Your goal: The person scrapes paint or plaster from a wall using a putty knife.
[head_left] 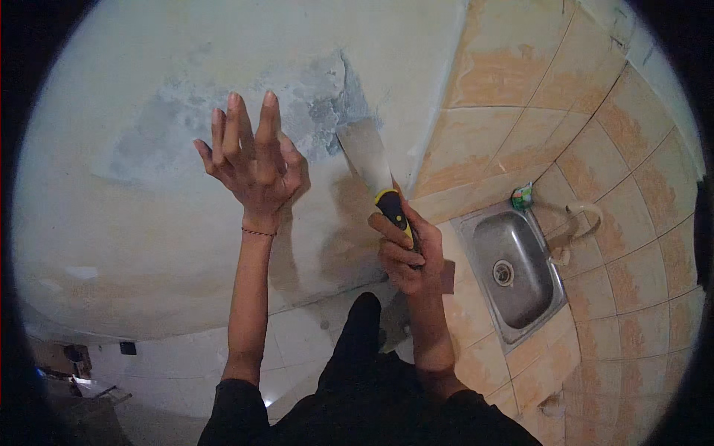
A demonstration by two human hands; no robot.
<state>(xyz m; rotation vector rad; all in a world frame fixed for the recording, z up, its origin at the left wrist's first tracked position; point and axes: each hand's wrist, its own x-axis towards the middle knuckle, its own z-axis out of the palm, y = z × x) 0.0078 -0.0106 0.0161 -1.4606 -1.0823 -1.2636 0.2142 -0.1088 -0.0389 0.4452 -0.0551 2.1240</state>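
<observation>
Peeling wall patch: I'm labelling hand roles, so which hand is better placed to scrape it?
Right, most likely: the right hand grips the scraper, whose blade reaches the peeling patch in this view. The left hand is open, with no tool visible.

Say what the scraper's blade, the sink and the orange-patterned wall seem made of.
Scraper's blade: probably steel, dull grey, judging by its thin, metallic sheet.
Sink: likely stainless steel, satin, given its grey basin and bright highlights.
Orange-patterned wall: apparently ceramic tile, by its joint lines; whether glazed, I can't tell.
</observation>
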